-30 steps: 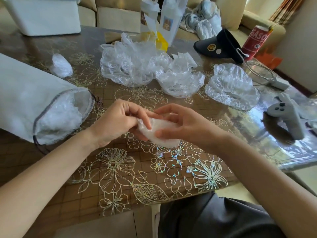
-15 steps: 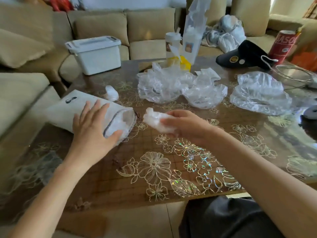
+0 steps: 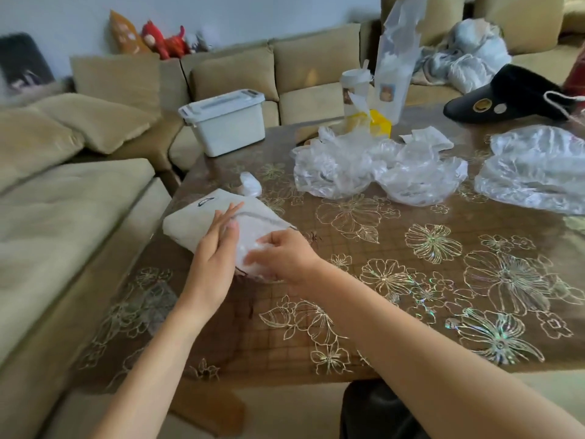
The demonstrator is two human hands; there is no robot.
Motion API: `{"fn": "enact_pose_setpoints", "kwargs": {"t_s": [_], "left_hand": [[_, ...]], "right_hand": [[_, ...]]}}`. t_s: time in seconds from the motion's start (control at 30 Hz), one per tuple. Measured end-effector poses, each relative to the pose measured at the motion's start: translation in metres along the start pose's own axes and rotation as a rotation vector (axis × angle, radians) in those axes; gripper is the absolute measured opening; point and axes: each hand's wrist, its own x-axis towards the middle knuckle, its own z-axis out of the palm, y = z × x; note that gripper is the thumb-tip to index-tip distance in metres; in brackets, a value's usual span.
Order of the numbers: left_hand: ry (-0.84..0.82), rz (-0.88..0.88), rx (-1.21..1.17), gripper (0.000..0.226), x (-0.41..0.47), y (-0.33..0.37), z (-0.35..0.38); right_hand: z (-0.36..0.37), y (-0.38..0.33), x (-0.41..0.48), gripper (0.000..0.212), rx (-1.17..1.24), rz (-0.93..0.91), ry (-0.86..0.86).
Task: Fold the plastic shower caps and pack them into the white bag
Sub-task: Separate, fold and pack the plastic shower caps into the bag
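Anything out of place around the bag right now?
One small wadded cap lies on the table beyond the white bag, outside it, while the right hand holds a second cap at the bag's mouth. Nothing else stands out.

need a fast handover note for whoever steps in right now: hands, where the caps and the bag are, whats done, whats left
Left hand: flat, fingers straight, resting on the white bag by its mouth.
Right hand: fingers curled round a folded cap, right at the bag's mouth.
The bag lies on its side near the table edge, with a small folded cap just beyond it.
Done: this cap is folded, but not clearly inside yet.
Left: push it in, pack the small one, then fold and pack the unfolded caps heaped further back.
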Motion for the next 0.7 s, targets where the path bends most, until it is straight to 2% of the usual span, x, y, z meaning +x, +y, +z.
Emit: {"fn": "enact_pose_setpoints", "kwargs": {"t_s": [0.1,0.13,0.17,0.33,0.43,0.53,0.7], "left_hand": [[-0.016,0.038,0.057,0.029,-0.006,0.002,0.000],[-0.025,0.048,0.089,0.030,-0.009,0.002,0.002],[-0.033,0.060,0.121,0.031,-0.012,0.001,0.004],[-0.041,0.157,0.282,0.035,-0.023,-0.014,0.013],[-0.064,0.283,0.557,0.049,-0.024,-0.033,0.015],[-0.117,0.268,0.750,0.057,-0.019,-0.050,0.015],[-0.149,0.193,0.974,0.056,-0.008,-0.059,0.027]], "right_hand": [[0.013,0.010,0.002,0.032,-0.327,-0.029,0.156],[0.016,0.011,0.001,0.034,-0.325,-0.021,0.170],[0.017,0.010,-0.001,0.034,-0.283,-0.023,0.172],[0.009,-0.004,-0.005,0.020,0.366,0.231,0.036],[0.004,-0.006,0.000,0.017,0.557,0.300,0.035],[-0.007,-0.011,-0.005,0.017,0.587,0.327,0.043],[-0.038,-0.015,-0.012,0.018,0.399,0.303,0.055]]}}
